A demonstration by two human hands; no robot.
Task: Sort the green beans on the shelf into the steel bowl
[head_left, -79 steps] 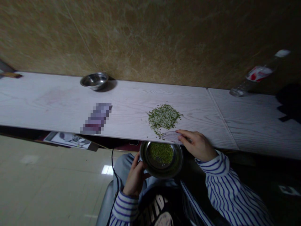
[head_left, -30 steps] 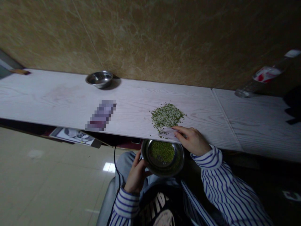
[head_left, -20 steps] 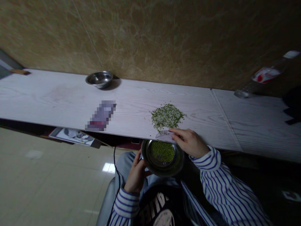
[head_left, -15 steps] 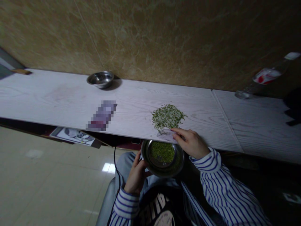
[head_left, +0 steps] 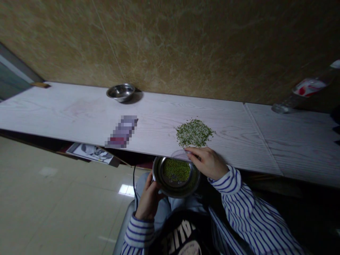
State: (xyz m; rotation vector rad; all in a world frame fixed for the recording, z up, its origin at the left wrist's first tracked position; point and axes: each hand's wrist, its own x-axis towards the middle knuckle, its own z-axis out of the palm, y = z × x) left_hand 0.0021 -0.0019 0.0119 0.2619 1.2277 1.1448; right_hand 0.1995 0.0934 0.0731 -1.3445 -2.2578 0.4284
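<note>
My left hand (head_left: 149,199) grips the left rim of a steel bowl (head_left: 195,184), holding it tilted just below the table's front edge. Green beans (head_left: 176,170), probably mung beans by their size and colour, lie inside the bowl. A thin, clear plastic piece (head_left: 180,154), like a lid or scraper, is pinched in my right hand (head_left: 208,161) at the table edge, right above the bowl. Beyond that hand, a loose patch of the same green beans (head_left: 195,132) is spread on the tabletop. The fingertips of my left hand are partly hidden by the bowl.
A second steel bowl (head_left: 120,94) stands by the wall on the white wood-grain table (head_left: 156,113). A blurred-out flat purple item (head_left: 123,131) lies left of the beans. A plastic bottle (head_left: 305,88) stands at the right. An open drawer (head_left: 91,154) shows under the table.
My right hand has moved the clear plastic piece left and toward the table edge, above the bowl. The bowl has shifted slightly left with my left hand. The view has turned a little.
</note>
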